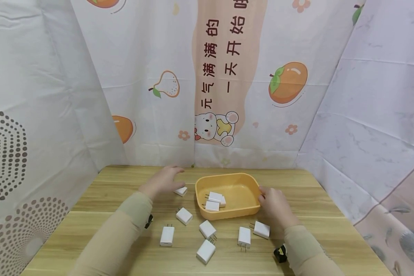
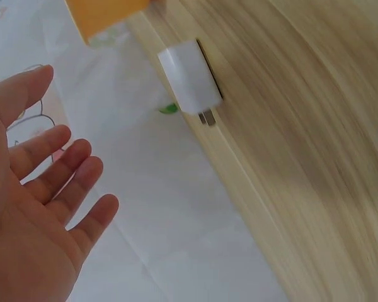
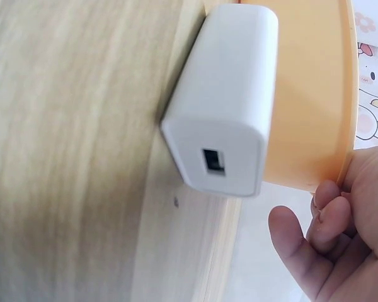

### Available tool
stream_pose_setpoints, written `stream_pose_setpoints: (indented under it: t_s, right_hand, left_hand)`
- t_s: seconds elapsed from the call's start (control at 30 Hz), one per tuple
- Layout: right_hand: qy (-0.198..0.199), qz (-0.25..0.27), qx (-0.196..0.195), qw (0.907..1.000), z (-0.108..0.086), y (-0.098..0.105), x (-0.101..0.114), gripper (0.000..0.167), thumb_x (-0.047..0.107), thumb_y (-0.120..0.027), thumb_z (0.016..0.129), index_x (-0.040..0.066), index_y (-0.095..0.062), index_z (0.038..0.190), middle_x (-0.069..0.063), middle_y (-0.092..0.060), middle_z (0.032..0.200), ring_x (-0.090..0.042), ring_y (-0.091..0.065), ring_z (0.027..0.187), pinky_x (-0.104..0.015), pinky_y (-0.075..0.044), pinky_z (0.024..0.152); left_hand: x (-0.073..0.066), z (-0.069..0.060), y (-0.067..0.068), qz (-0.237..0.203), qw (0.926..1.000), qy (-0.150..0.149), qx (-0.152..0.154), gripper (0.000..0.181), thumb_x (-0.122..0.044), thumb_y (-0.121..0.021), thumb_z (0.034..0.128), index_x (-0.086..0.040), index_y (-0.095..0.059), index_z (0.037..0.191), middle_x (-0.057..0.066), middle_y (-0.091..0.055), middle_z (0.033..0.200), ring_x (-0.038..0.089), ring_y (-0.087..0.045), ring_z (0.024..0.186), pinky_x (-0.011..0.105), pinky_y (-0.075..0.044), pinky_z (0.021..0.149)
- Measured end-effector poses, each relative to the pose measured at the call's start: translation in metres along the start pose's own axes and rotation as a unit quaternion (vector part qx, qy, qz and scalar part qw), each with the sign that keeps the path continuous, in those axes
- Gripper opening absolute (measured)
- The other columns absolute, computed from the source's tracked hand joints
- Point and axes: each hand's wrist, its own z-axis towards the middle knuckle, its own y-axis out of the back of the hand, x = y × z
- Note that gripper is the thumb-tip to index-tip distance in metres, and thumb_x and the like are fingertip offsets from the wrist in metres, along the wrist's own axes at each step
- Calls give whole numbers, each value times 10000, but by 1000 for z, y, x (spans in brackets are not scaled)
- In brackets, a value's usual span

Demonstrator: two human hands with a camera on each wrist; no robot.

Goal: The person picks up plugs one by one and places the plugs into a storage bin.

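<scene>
My left hand [image 1: 164,180] hovers over a white charger plug [image 1: 181,191] left of the yellow basket. In the left wrist view its fingers [image 2: 75,170] are spread and relaxed, apart from the charger plug [image 2: 190,77], whose prongs show. My right hand [image 1: 275,203] pinches the right rim of the yellow basket [image 1: 227,215] between thumb and fingers. Inside the basket's left part lie several white charger plugs [image 1: 212,206]. Close to the right wrist camera is a charger plug [image 3: 220,94] with its USB port facing the lens, beside the basket wall [image 3: 312,94].
More charger plugs lie in front of the basket on the wooden table [image 1: 307,199]: one near the left arm [image 1: 167,235], others in the middle [image 1: 206,251] and at the right [image 1: 261,229]. A printed curtain [image 1: 151,115] hangs behind the table.
</scene>
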Motion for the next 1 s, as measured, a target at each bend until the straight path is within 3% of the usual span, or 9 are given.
stream_pose_setpoints:
  t_s: [0.2, 0.6, 0.9, 1.0]
  right_hand:
    - [37, -2, -31, 10000, 1, -1, -1, 276, 14, -584, 894, 25, -736, 1124, -81, -604, 772, -219, -485, 614, -349, -397, 548]
    - [-33, -11, 9, 10000, 0, -3, -2, 332, 27, -583, 907, 12, -719, 1210, -93, -623, 805, -216, -489, 611, -343, -396, 540]
    - [-68, -1, 21, 10000, -1, -3, -2, 350, 33, -584, 920, -11, -700, 1247, -105, -641, 843, -200, -480, 595, -329, -387, 523]
    - [-46, -3, 15, 10000, -1, -3, -2, 356, 32, -582, 920, -23, -693, 1254, -114, -648, 859, -202, -482, 601, -330, -389, 528]
  left_hand:
    - [12, -4, 3, 38, 10000, -59, 66, 585, -308, -745, 911, -67, -579, 1418, 161, -506, 1471, 366, -470, 1353, 529, -382, 1099]
    - [20, -6, 5, 276, 9994, -144, 153, 596, -297, -762, 896, -34, -585, 1401, 178, -506, 1459, 372, -463, 1355, 525, -384, 1098]
    - [19, -3, 2, 284, 9977, 209, 587, 580, -287, -745, 915, -87, -573, 1432, 169, -459, 1519, 366, -416, 1401, 535, -346, 1124]
    - [19, 0, -1, 415, 9967, 202, 663, 543, -262, -735, 920, -90, -588, 1414, 151, -491, 1494, 348, -441, 1385, 519, -354, 1122]
